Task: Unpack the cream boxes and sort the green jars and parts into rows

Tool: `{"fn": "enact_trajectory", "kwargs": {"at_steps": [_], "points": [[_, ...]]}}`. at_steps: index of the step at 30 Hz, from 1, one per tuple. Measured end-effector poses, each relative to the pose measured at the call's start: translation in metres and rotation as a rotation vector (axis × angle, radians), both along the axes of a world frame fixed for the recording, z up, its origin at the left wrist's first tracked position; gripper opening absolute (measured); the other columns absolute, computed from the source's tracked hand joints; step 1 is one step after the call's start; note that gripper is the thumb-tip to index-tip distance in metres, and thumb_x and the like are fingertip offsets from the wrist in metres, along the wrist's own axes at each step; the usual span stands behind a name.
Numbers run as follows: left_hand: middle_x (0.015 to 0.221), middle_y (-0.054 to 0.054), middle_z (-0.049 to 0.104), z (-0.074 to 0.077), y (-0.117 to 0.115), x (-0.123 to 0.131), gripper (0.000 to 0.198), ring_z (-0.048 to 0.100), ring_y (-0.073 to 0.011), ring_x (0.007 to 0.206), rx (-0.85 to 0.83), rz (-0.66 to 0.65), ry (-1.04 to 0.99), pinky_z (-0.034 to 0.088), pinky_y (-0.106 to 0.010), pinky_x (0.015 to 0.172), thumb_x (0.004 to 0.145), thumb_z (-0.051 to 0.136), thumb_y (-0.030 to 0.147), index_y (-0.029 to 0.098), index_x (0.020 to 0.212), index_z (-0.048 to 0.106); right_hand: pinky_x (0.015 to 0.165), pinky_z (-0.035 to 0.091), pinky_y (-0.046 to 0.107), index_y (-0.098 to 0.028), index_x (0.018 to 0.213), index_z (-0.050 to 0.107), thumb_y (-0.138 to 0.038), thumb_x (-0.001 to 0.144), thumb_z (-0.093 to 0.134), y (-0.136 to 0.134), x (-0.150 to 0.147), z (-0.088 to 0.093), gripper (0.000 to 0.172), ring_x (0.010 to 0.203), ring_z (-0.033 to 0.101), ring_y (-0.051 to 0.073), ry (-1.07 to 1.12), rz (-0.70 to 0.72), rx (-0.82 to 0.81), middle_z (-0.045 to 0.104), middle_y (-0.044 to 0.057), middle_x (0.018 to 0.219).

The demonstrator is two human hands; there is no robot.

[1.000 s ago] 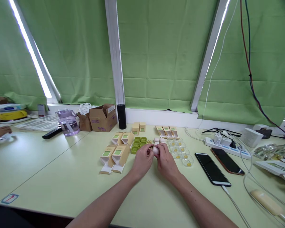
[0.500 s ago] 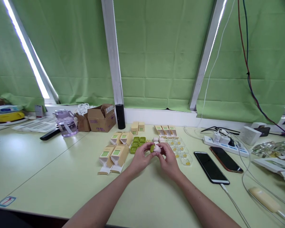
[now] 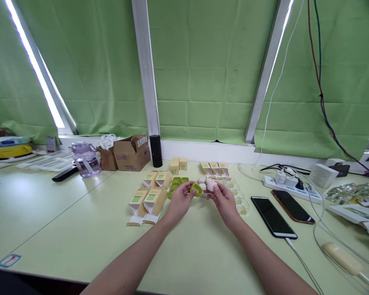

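Between the thumb and fingers of my left hand (image 3: 181,201) is a small green cup (image 3: 196,189), tilted so its hollow shows. My right hand (image 3: 223,200) pinches a small pale pink, rounded piece (image 3: 211,185), held apart from the cup. Several like green cups (image 3: 176,185) stand in rows just behind my left hand. More pale pink pieces (image 3: 201,180) sit behind the held one, partly hidden. To the right of my right hand lie clear plastic trays (image 3: 239,201) with yellow bits in them.
Open cardboard boxes (image 3: 155,200) with green labels stand left of my hands, more (image 3: 214,170) at the back. Two phones (image 3: 273,217) and a power strip (image 3: 292,188) with cables lie on the right. A purple water jug (image 3: 85,159) and a brown carton (image 3: 131,152) stand back left.
The green cup and the pale pink piece, together between both hands before, are now apart. My right hand has drawn the pink piece to the right, while the left keeps the cup.
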State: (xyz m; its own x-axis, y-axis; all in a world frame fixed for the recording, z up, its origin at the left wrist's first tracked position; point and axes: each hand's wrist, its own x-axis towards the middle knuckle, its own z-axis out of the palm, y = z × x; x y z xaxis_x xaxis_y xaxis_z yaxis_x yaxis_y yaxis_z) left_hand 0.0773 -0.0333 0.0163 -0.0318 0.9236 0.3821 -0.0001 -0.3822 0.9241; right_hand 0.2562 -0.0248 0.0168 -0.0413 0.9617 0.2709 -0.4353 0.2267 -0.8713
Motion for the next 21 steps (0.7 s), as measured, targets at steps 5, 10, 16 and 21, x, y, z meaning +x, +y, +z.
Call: {"fn": "enact_trajectory", "kwargs": {"at_steps": [5, 10, 16, 21], "points": [[0.126, -0.018, 0.071, -0.003, 0.004, -0.002, 0.055, 0.068, -0.0257, 0.118, -0.001, 0.021, -0.079, 0.054, -0.042, 0.106, 0.081, 0.079, 0.046, 0.013, 0.122, 0.064, 0.061, 0.054, 0.030, -0.020, 0.098, 0.069, -0.054, 0.072, 0.087, -0.001, 0.001, 0.001, 0.046, 0.083, 0.073, 0.022, 0.162, 0.121, -0.103, 0.075, 0.007, 0.103], [0.132, -0.019, 0.068, -0.004, 0.008, -0.006, 0.057, 0.066, -0.0257, 0.122, -0.004, 0.053, -0.145, 0.053, -0.041, 0.107, 0.081, 0.079, 0.048, 0.015, 0.124, 0.062, 0.063, 0.055, 0.029, -0.024, 0.105, 0.063, -0.052, 0.074, 0.087, -0.002, 0.004, 0.005, 0.047, 0.087, 0.074, 0.023, 0.158, 0.115, -0.095, 0.075, 0.005, 0.103], [0.134, -0.019, 0.067, -0.001, 0.007, -0.005, 0.058, 0.065, -0.0262, 0.125, 0.016, 0.085, -0.178, 0.052, -0.042, 0.109, 0.081, 0.079, 0.049, 0.015, 0.124, 0.061, 0.071, 0.058, 0.033, -0.026, 0.109, 0.065, -0.044, 0.069, 0.090, -0.005, 0.007, 0.010, 0.050, 0.089, 0.072, 0.021, 0.098, 0.036, -0.021, 0.072, 0.004, 0.105], [0.135, -0.018, 0.067, 0.000, 0.005, -0.006, 0.058, 0.064, -0.0260, 0.127, 0.020, 0.104, -0.162, 0.051, -0.042, 0.110, 0.081, 0.079, 0.050, 0.015, 0.124, 0.061, 0.082, 0.060, 0.038, -0.023, 0.108, 0.070, -0.039, 0.069, 0.088, -0.004, 0.010, 0.012, 0.046, 0.091, 0.069, 0.021, -0.035, -0.011, 0.030, 0.072, 0.005, 0.104]]}}
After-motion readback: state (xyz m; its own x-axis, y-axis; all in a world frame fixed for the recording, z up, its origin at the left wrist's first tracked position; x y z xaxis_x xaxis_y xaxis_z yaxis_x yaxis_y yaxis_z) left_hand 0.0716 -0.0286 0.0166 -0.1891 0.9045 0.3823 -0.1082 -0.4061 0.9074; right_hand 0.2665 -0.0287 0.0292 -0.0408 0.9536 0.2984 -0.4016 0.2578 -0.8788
